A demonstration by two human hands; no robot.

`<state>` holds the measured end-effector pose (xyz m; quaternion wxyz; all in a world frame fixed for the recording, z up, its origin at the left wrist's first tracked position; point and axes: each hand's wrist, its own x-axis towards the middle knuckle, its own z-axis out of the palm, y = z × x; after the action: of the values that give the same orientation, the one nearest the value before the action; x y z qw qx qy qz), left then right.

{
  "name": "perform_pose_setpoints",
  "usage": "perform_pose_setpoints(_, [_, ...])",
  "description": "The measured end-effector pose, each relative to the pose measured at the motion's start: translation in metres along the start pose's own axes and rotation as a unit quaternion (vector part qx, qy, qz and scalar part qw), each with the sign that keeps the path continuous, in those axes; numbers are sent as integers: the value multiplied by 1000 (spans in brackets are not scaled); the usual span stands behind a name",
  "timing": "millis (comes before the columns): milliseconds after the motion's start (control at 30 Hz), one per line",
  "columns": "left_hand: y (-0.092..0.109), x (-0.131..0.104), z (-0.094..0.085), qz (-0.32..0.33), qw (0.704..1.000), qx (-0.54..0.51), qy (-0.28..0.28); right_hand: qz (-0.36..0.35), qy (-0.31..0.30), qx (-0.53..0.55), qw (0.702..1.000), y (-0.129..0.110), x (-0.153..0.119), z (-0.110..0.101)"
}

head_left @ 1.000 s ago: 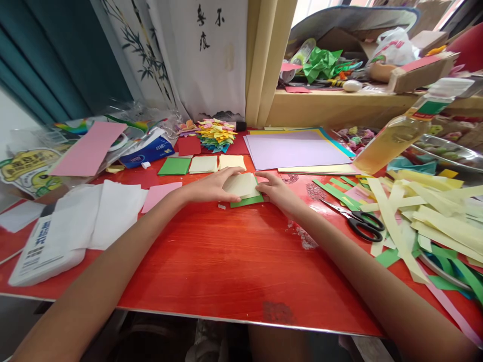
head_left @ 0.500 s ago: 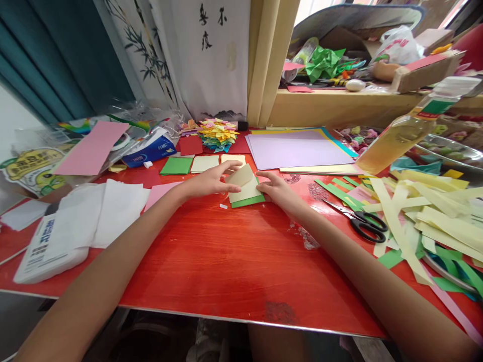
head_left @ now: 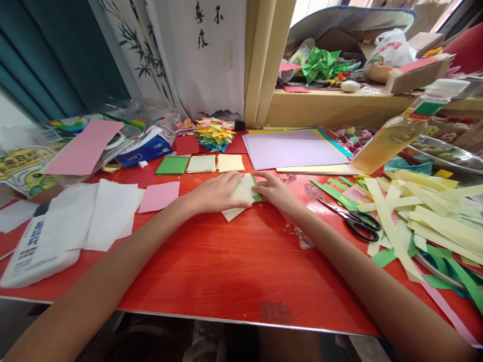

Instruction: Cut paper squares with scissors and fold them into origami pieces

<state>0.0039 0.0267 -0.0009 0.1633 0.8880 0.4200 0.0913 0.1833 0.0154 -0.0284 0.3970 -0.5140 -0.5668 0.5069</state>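
Observation:
My left hand (head_left: pixel 215 192) lies flat on a pale yellow paper square (head_left: pixel 237 205) on the red table (head_left: pixel 211 261), pressing it down; a lower corner of the sheet sticks out under the palm. My right hand (head_left: pixel 274 189) rests beside it, fingertips on the sheet's right edge, where a sliver of green paper (head_left: pixel 257 197) shows beneath. Just behind the hands lie a green square (head_left: pixel 172 165) and two pale yellow squares (head_left: pixel 217 163) in a row.
Black-handled scissors (head_left: pixel 356 221) lie right of my right hand, beside a heap of yellow and green paper strips (head_left: pixel 422 211). Purple sheets (head_left: pixel 296 151), a folded-paper pile (head_left: pixel 215 133), a pink square (head_left: pixel 158 196), white tissues (head_left: pixel 94 211) and a bottle (head_left: pixel 396 133) surround the work spot.
My left hand had lifted a flap of the yellow sheet; now it has laid it over and presses it flat, covering most of the green paper. The sheet sits turned at an angle.

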Motion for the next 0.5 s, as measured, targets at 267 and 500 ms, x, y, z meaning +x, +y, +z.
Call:
perform_pose_setpoints(267, [25, -9, 4, -120, 992, 46, 23, 4, 11, 17, 1000, 0, 1, 1])
perform_pose_setpoints(500, [34, -11, 3, -123, 992, -2, 2, 4, 14, 20, 1000, 1, 1, 0])
